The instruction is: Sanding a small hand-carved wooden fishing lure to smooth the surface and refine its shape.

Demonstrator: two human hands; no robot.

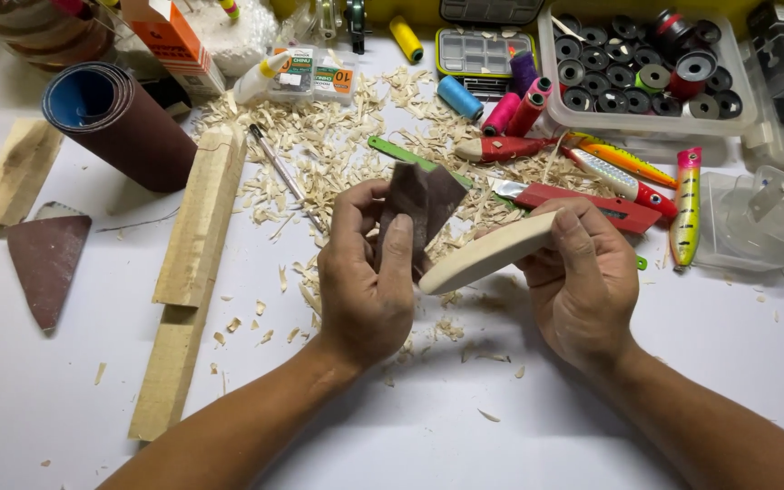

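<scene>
My left hand (367,272) pinches a folded piece of dark brown sandpaper (424,198) between thumb and fingers, held upright. My right hand (583,272) grips a pale, smooth, carved wooden blank (483,254), tilted with its lower end pointing left toward the sandpaper. The sandpaper's lower edge sits right by the blank's left end; whether they touch I cannot tell. Both hands hover over a white table (410,426) strewn with wood shavings (338,154).
Two long wood strips (201,213) lie left of my hands, beside a sandpaper roll (120,122) and a cut sandpaper piece (47,259). Behind: a red utility knife (592,204), painted fishing lures (687,204), thread spools (460,97), a clear box of bobbins (646,73).
</scene>
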